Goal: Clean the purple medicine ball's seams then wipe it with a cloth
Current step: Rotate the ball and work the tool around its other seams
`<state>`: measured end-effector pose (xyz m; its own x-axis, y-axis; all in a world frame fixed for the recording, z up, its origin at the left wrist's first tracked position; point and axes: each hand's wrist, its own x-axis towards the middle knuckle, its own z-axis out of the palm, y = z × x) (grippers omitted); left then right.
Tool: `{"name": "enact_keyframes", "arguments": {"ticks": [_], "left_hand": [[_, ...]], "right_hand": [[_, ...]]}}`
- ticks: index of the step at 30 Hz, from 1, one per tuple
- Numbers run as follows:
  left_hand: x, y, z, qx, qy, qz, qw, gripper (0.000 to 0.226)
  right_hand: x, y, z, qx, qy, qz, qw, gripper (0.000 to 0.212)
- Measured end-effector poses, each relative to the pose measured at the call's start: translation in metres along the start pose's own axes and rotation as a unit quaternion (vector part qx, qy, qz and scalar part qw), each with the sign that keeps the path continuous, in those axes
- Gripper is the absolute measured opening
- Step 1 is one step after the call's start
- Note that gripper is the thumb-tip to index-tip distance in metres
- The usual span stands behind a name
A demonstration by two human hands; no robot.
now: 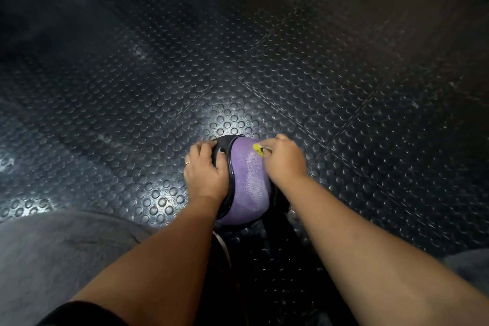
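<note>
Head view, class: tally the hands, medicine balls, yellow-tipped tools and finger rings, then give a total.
Hands: 2 (left hand, right hand)
Purple medicine ball: 1
Yellow-tipped tool: 1
Finger ring: 1
Total: 5

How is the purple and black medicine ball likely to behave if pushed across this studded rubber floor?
Being round, the purple and black medicine ball would probably roll if the left hand holding it let go. The studded rubber floor likely slows it. Its textured purple panel suggests decent grip, not slipperiness.
</note>
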<state>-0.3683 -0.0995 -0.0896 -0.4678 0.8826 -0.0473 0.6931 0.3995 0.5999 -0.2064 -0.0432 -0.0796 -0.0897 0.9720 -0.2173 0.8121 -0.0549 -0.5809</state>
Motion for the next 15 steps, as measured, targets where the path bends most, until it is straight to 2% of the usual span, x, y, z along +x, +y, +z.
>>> {"name": "enact_keyframes", "arguments": {"ticks": [5,11,15], "left_hand": [[-0.007,0.006,0.009,0.028,0.011,0.005,1.000,0.051],[-0.011,0.007,0.013,0.031,0.015,-0.002,0.999,0.054],[-0.003,0.006,0.011,0.015,0.011,-0.009,1.000,0.058]], "right_hand": [[0.017,0.010,-0.003,0.016,-0.040,0.054,0.998,0.025],[-0.020,0.004,-0.005,0.070,-0.022,0.001,0.997,0.020],[-0.052,-0.016,-0.003,0.069,-0.035,-0.084,0.994,0.017]]}}
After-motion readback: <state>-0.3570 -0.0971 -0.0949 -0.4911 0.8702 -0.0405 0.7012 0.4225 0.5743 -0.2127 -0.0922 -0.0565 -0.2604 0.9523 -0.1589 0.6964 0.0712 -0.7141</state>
